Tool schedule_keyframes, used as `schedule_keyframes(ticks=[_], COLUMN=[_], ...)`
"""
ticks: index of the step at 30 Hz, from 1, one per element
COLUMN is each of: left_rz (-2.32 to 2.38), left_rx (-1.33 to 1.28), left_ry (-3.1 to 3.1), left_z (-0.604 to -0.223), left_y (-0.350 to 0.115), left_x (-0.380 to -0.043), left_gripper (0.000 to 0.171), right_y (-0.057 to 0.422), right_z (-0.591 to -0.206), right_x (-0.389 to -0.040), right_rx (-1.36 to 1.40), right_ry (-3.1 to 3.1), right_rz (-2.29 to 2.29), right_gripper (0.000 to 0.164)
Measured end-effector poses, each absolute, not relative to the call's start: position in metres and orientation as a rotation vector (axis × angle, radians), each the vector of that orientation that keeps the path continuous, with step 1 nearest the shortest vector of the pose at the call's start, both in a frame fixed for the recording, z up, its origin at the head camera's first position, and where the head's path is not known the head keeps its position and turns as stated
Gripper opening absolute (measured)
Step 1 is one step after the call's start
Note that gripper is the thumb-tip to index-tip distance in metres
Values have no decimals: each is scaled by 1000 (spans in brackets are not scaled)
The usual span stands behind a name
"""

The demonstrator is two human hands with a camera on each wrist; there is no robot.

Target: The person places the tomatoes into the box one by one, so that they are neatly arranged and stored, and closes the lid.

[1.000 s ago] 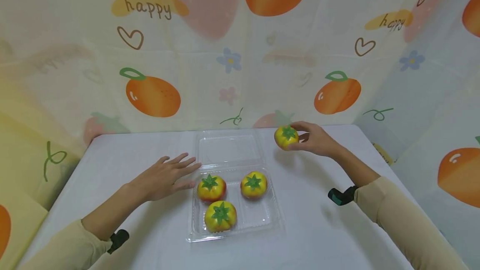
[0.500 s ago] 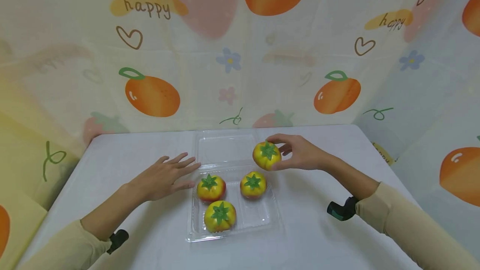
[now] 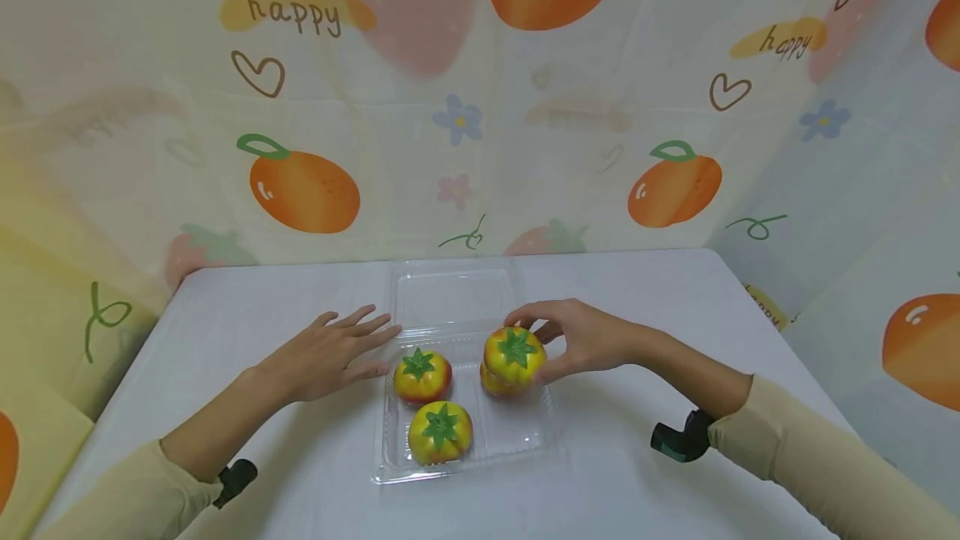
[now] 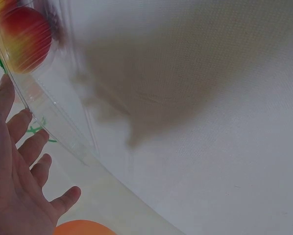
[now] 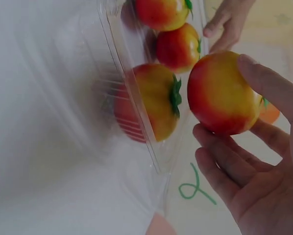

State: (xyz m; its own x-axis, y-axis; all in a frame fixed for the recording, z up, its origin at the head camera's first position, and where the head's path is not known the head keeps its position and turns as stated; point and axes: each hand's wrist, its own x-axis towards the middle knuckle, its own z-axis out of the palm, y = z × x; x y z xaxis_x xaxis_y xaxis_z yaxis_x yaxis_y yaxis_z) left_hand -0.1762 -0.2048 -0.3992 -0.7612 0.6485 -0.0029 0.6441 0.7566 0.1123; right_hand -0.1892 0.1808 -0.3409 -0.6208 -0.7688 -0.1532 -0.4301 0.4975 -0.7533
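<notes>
In the head view, my right hand (image 3: 588, 336) holds a yellow-red persimmon (image 3: 516, 350) with a green leafy top, thumb on one side and fingers on the other. It hangs over the back right of a clear plastic clamshell box (image 3: 517, 438), partly hiding another persimmon (image 3: 491, 385) that sits there. The right wrist view shows the held persimmon (image 5: 220, 98) apart from the boxed one (image 5: 158, 100). Two more persimmons fill the box's left side, one behind (image 3: 423, 377) and one in front (image 3: 441, 433). My left hand (image 3: 322, 357), fingers spread, has its fingertips at the box's left edge.
The box's clear lid (image 3: 457, 294) lies folded back flat behind it on the white-covered table (image 3: 270, 298). Behind the table hangs a cloth (image 3: 540, 140) printed with fruit. A dark camera is strapped to each wrist.
My right hand has carried the persimmon left and nearer to me, from right of the lid to above the back-right persimmon. The left hand stays where it was.
</notes>
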Motion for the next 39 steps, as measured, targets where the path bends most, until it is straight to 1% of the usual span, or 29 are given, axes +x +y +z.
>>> schedule_keyframes(ticks=[3, 10, 21, 39], left_rz=[160, 180, 187, 187], left_rx=[1061, 1045, 1048, 1049], left_ry=[2898, 2883, 2885, 2885], left_z=[-399, -397, -397, -396], left_y=[-205, -204, -204, -204], left_x=[-176, -176, -176, -175], left_gripper=[63, 64, 63, 64], right_y=[178, 171, 165, 157], right_z=[-343, -348, -352, -358], right_x=[-186, -179, -172, -166], right_rx=[-998, -1044, -1081, -1064], right_ry=[2237, 2188, 2171, 2217], right_rz=[-910, -798, -675, -531], right_gripper=[60, 65, 67, 65])
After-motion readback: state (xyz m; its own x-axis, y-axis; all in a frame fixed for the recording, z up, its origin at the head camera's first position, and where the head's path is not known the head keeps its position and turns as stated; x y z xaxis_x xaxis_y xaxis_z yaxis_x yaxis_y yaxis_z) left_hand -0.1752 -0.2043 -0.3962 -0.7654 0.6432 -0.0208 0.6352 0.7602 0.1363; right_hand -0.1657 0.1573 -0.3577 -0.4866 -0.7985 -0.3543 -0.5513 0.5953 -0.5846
